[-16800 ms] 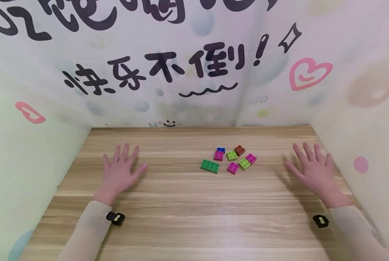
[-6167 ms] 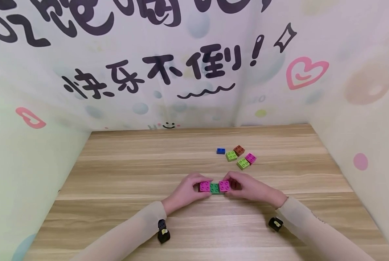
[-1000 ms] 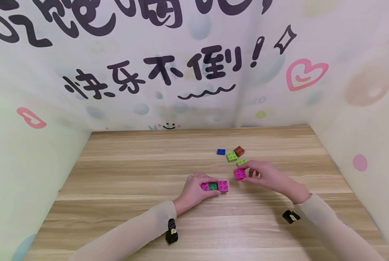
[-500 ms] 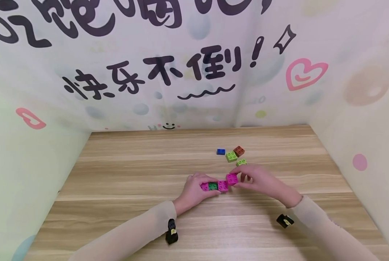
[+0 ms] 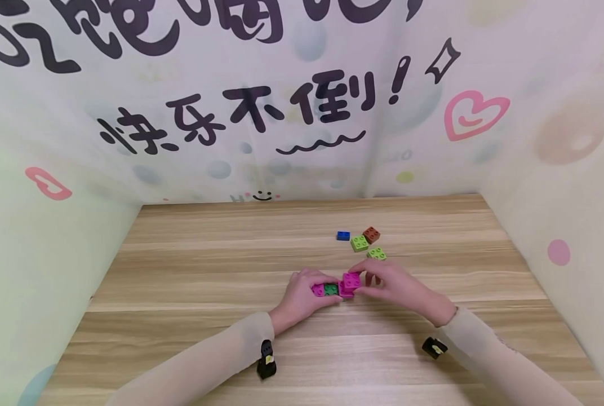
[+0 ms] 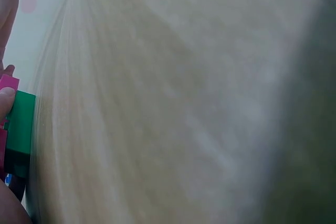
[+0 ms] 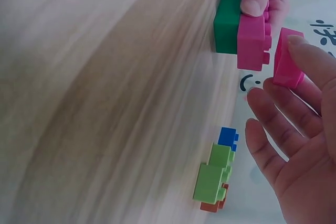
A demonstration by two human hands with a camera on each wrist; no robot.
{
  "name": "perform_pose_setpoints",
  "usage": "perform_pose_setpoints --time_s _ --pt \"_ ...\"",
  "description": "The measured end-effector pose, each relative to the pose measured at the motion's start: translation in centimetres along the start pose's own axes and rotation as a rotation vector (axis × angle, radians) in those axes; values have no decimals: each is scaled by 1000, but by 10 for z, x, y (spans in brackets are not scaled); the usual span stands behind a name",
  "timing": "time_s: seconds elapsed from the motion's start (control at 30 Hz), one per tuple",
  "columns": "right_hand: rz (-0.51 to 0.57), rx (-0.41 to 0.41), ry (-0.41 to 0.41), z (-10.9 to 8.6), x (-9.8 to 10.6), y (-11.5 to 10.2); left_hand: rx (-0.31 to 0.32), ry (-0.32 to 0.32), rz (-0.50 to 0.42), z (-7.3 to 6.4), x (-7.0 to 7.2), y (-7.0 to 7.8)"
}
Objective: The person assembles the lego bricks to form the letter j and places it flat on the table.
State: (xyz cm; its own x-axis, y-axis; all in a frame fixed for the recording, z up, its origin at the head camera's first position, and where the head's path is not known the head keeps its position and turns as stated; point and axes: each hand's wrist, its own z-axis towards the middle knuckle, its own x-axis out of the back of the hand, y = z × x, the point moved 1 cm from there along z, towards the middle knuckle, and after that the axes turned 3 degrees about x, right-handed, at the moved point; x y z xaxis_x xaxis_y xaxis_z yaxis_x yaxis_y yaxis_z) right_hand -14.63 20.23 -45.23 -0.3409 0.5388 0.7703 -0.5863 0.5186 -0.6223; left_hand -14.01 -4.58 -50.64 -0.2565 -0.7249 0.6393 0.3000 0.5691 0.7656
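Note:
My left hand grips a green toy building brick low over the table, its thumb on the near side. Two magenta bricks are mounted on top, one at each end; the left magenta brick is partly covered by the fingers. My right hand pinches a third magenta brick between thumb and fingers. In the right wrist view, this pinched brick hovers over the studs of the right-end magenta brick, a small gap between them, slightly tilted.
Behind the hands lie a blue brick, a brown brick, a lime brick and another lime brick close to the right fingers. The wooden table meets a printed curtain wall at the back.
My right hand has picked up the third magenta brick from beside the lime one and carried it left, over the green brick's right end. The left hand stays put over the last second.

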Motion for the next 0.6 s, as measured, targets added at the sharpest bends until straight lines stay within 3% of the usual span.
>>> perform_pose_setpoints --time_s 0.3,0.6 --pt "41 -26 -23 0 -7 3 3 -7 -3 1 2 2" --pt "45 1 -14 0 -10 3 -2 -6 0 0 1 2"
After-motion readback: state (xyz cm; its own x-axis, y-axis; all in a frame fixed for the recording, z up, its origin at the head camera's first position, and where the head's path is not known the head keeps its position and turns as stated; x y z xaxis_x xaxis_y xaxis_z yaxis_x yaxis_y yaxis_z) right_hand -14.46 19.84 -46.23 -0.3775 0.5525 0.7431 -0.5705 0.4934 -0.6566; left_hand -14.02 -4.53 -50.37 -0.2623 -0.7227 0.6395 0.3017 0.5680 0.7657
